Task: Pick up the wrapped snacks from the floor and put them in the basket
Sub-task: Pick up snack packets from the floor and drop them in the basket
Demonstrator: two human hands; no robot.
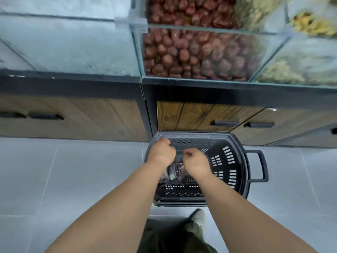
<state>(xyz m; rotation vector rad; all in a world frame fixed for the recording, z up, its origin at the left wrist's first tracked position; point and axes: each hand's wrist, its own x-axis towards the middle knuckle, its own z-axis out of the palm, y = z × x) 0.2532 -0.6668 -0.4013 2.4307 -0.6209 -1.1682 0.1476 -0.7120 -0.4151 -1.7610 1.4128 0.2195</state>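
Note:
A black plastic basket (235, 161) stands on the grey tiled floor against the counter base. Both my hands are over its inside. My left hand (162, 152) and my right hand (196, 160) are side by side, fingers curled downward, knuckles up. Beneath and between them lie several clear-wrapped snacks (173, 173) with purple markings, low in the basket. The wrappers reach up under both palms, so the hands seem to hold them, though the fingertips are hidden.
A wooden cabinet (200, 115) with dark handles stands right behind the basket. Above it are glass bins of red dried fruit (191, 55) and pale goods. The basket's handle (259, 167) sticks out to the right. My shoe (197, 216) is just before the basket.

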